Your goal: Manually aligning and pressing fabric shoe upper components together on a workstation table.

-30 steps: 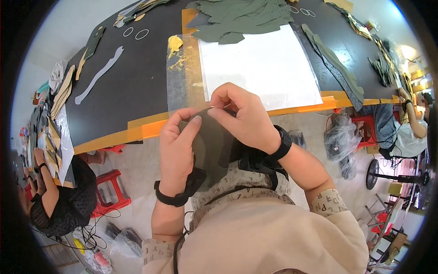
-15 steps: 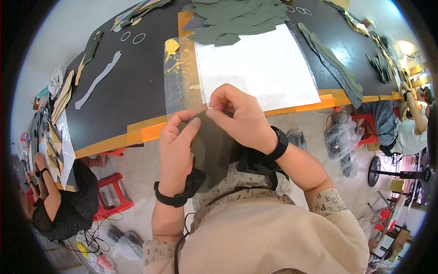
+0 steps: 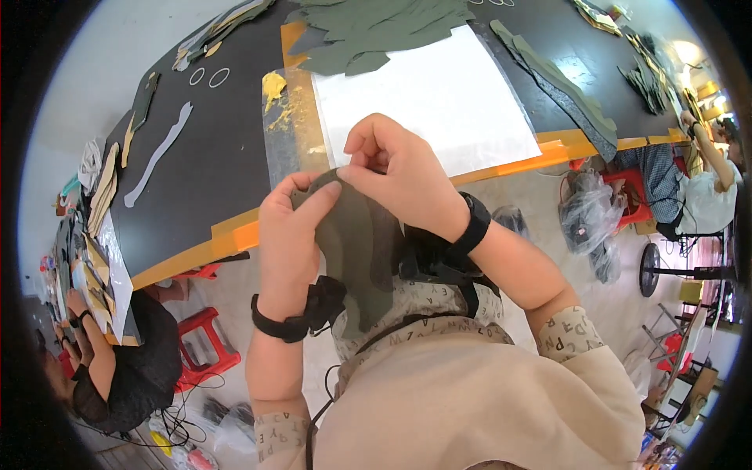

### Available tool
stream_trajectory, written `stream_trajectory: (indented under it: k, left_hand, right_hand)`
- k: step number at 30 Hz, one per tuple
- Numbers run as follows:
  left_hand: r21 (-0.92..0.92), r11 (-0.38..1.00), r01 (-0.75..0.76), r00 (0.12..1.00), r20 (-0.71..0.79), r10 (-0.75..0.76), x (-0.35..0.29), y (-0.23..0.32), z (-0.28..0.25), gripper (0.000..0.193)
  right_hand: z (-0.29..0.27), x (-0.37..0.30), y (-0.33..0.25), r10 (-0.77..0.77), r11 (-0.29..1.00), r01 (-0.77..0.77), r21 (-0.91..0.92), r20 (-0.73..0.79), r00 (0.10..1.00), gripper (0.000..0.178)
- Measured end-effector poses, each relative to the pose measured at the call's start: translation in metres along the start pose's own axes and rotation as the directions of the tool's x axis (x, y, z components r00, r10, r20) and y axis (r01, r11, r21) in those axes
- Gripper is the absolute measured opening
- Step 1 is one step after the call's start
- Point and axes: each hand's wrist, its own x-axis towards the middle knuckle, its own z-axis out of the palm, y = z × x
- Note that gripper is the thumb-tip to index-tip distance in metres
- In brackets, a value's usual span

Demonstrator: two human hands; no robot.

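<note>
A long, curved olive-green cut piece, apparently of thin leather or fabric, hangs down over the near table edge towards my lap. My left hand pinches its upper end between thumb and fingers. Close beside it, my right hand is closed in a pinch at the top edge of the same piece. The fingertips hide exactly how that edge lies. Just beyond my hands lies a white sheet on the black table. A pile of similar green pieces covers its far end.
Yellow paste sits on clear plastic left of the sheet. Orange tape lines the table edge. A grey strip lies left, long green pieces right. Red stools and co-workers are at both sides.
Both hands have shifted slightly up and left in the picture, the green piece still between them. More of its length shows hanging down. The view of the table has shifted a little.
</note>
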Motion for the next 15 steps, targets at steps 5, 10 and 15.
stream_trajectory:
  k: [5,10,15]
  left_hand:
    - [-0.02,0.998,0.052,0.996,0.079,-0.051,0.015,0.007,0.003,0.015]
    - [-0.023,0.999,0.042,0.996,0.083,-0.04,0.018,0.009,0.01,0.013]
    - [0.117,0.99,-0.079,0.993,0.101,0.068,0.011,0.017,0.011,0.012]
  right_hand:
    - [-0.005,0.002,0.005,0.054,0.977,-0.042,0.207,-0.054,0.997,0.028]
    - [-0.012,-0.001,0.01,0.003,0.946,0.024,0.322,-0.082,0.997,0.031]
    - [-0.014,0.0,-0.006,0.066,0.935,-0.011,0.355,-0.145,0.987,0.038]
